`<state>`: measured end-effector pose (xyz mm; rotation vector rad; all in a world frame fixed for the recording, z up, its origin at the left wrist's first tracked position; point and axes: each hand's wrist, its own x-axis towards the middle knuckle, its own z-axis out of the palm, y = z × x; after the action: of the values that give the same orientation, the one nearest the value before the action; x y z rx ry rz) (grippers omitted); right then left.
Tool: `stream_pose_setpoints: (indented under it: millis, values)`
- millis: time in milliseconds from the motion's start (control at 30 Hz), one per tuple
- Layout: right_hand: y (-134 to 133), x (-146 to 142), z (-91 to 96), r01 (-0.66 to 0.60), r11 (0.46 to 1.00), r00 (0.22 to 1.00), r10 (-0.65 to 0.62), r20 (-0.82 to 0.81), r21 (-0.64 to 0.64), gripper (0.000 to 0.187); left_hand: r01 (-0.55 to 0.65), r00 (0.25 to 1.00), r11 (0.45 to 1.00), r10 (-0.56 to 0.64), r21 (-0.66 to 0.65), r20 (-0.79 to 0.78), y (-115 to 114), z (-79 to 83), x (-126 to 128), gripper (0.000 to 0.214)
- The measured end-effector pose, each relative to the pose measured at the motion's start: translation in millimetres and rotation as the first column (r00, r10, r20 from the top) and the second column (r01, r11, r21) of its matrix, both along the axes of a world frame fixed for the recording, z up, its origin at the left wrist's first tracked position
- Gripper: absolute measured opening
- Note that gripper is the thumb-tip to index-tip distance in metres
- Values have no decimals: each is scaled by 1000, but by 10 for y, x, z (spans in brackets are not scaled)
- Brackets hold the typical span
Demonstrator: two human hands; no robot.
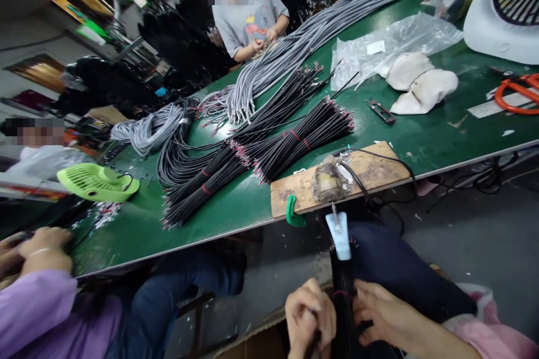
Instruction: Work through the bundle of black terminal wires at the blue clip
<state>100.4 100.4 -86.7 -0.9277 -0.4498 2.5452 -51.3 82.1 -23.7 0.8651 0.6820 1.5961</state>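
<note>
A bundle of black cables (pixel 343 303), bound by a thin red tie, hangs upright below the table edge. My right hand (pixel 381 314) grips its right side with curled fingers. Close on the left, my left hand (pixel 310 314) is closed in a fist; a dark strand seems to show at its fingers, but what it holds is mostly hidden. In front of the bundle's top end is a light-blue clip (pixel 340 235) on a metal shaft. That shaft comes from a small, worn motor (pixel 328 180) on a wooden board (pixel 379 165).
Tied black cable bundles (pixel 303 137) and long grey cables (pixel 295 50) lie on the green table (pixel 236 221). A green clamp (pixel 293 212), snips (pixel 380 111), orange scissors (pixel 514 92), white cloth (pixel 421 84) and fans are around. Co-workers sit at left and stand across.
</note>
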Motion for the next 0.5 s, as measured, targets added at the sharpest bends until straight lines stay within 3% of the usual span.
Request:
stream_pose_setpoints:
  millis: [100,200,300,400,500]
  values:
    - [-122,-91,-2,84,985,987,-103,-121,-149,60,30,949,999,-22,-21,315,-190,-146,-94,13]
    - [-113,-91,31,139,984,983,-150,-108,-109,62,13,918,1000,-12,1,395,-355,-285,-172,12]
    - [-70,-49,46,171,982,984,-175,46,75,55,34,937,996,-2,-86,350,-505,-434,-269,21]
    - [-65,-22,46,150,937,970,-202,137,315,48,23,995,944,10,-329,100,-684,-610,-363,41]
    - [-74,-17,55,156,870,949,-264,174,468,37,120,984,860,-170,-496,-57,-901,-778,-420,63]
